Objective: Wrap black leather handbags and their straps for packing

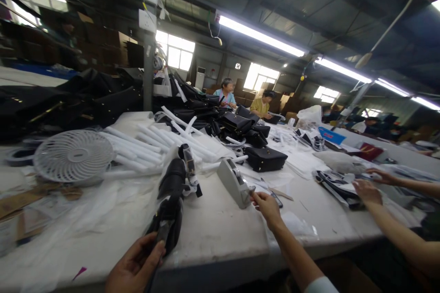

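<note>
My left hand (137,263) is closed on a black strap at the near end of a black handbag (172,187), which stands on the table's front part. White wrapping and a clear-wrapped piece show along the bag's far end. My right hand (267,206) pinches at the front end of a grey tape dispenser (231,183), by its cutting edge. Its fingertips are together there; any piece of tape between them is too small to make out. A dark flat object and a brown strip lie just beyond the right hand.
A white round fan (74,155) lies at left. White paper rolls (151,142) and black bags (237,121) pile up behind. At right, a co-worker's hands (369,190) handle a black-and-white item. A metal post (148,55) rises from the table; other people sit farther back.
</note>
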The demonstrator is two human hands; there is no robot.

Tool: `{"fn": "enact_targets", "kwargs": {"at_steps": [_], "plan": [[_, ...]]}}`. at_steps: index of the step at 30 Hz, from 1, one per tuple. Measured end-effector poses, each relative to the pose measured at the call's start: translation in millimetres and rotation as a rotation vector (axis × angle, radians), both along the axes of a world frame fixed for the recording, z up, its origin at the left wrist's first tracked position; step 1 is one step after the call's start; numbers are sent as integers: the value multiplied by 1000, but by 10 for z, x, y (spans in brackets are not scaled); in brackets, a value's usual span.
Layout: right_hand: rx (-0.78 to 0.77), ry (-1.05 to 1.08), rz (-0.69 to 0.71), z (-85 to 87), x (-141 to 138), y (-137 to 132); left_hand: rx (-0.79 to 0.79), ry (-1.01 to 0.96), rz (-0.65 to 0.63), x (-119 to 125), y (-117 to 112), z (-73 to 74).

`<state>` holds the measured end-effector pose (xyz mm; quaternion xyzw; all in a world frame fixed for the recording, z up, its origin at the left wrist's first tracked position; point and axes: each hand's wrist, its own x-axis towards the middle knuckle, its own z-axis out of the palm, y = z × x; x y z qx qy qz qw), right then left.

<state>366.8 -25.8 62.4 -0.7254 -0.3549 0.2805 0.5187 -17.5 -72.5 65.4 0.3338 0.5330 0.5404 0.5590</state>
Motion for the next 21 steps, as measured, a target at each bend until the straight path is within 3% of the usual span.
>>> {"fn": "enact_targets", "kwargs": {"at_steps": [3,5,12,16,21], "plan": [[23,-50,67,57,-169,-115,31,-39,48,41,-16,-6],[49,-46,174,133,-453,-235,33,-76,41,44,-20,-20],[103,86,807,545,-1943,-569,106,-101,1,54,-31,-91],[81,30,811,577,-2390,-431,209,-144,-33,67,-1,-144],[-44,-103,740,576,-2472,-243,221,-124,-140,-37,37,-175]]}}
